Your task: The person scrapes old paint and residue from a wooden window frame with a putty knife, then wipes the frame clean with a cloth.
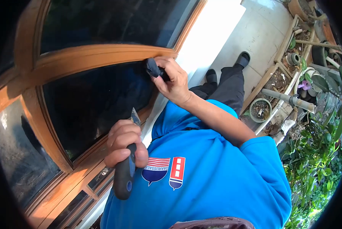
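My right hand (174, 78) is closed around a bunched black cloth (153, 68), its fingers against the wooden window frame (102, 54). Beside it lies the dark glass pane (96, 101). Lower down, my left hand (126, 143) wraps round the dark grey and blue handle of a putty knife (125, 173). The knife's metal blade (135, 116) sticks out above the fist with its tip pointing up in the picture, apart from the cloth. My left forearm is hidden from view.
A white ledge (213, 32) runs beside the frame. On the tiled floor (251, 36) are my dark shoes (242, 60). Along the right stand a wooden planter (279, 78), a round pot (260, 110), a bamboo pole (289, 100) and leafy plants (316, 160).
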`<state>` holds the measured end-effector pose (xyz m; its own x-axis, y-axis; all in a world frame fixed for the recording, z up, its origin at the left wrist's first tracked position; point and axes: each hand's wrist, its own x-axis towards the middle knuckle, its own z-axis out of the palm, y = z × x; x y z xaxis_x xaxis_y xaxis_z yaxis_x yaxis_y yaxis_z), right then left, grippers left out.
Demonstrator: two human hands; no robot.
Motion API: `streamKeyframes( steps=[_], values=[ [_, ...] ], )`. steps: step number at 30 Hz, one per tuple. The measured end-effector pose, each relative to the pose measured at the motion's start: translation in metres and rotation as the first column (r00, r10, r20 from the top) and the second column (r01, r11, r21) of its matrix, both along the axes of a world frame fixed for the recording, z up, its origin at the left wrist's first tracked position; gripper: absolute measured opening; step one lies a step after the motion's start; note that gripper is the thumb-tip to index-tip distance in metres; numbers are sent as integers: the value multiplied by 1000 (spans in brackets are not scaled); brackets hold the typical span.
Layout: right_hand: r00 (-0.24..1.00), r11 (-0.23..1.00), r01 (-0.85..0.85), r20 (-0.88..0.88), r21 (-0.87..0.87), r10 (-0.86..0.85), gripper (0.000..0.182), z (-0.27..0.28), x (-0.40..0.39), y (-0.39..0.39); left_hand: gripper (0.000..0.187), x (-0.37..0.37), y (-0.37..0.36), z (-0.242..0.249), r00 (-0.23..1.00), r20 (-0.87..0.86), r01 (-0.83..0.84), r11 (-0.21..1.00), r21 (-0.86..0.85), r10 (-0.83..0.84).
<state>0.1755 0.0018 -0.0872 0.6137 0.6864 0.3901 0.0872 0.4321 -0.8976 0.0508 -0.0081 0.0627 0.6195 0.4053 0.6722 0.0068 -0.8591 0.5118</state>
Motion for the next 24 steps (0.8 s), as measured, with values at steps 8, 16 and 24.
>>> streamKeyframes(
  steps=[8, 16, 24],
  values=[
    [891, 888, -311, 429, 339, 148, 49, 5, -15, 2, 32, -21, -17, 4, 995, 83, -55, 996, 63, 49],
    [865, 821, -252, 500, 512, -46, 21, 59, -56, 26, 32, -28, -54, 22, 990, 72, -119, 993, 19, 118],
    [877, 870, -374, 428, 322, 219, 18, 34, -33, -24, 35, -33, -96, 33, 960, 59, -274, 962, -7, 274]
  ],
)
